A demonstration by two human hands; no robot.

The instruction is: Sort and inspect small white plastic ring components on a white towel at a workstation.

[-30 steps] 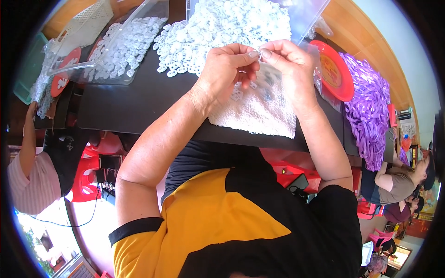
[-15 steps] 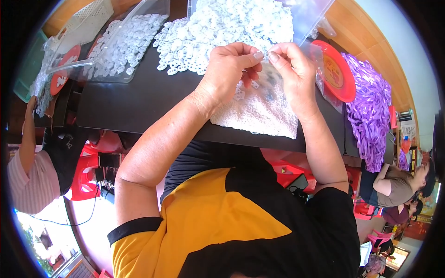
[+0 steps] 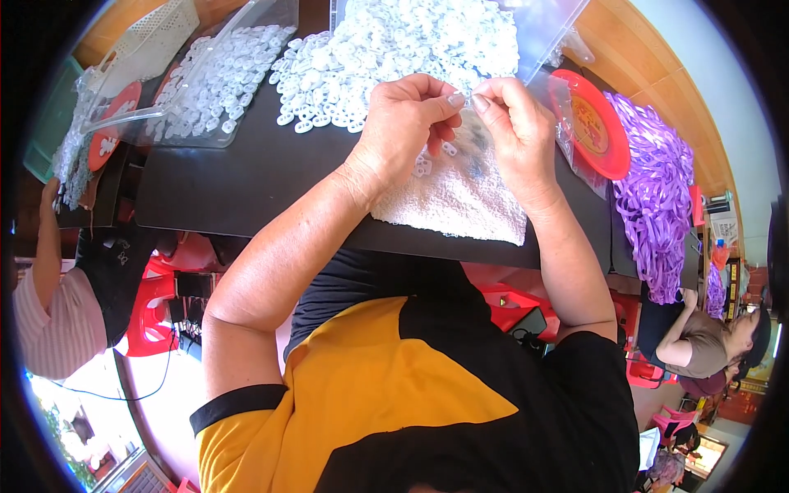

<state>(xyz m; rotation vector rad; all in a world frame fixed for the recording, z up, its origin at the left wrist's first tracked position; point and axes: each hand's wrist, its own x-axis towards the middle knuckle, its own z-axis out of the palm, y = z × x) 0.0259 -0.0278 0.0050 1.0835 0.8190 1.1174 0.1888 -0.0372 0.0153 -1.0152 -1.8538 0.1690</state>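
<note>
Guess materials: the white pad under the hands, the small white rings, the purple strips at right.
White rectangular pad: looks like terry cloth, with a nubbly, matte surface.
Small white rings: probably moulded plastic, smooth and identically shaped, slightly translucent.
Purple strips: likely plastic or satin ribbon, since the loops are glossy; I cannot tell which.

A towel [image 3: 460, 197] is laid on the tabletop [image 3: 238, 189] under both hands; a heap of plastic rings [image 3: 386, 49] is piled behind it, a plate [image 3: 596, 123] right, ribbons [image 3: 653, 205] further right.
</note>
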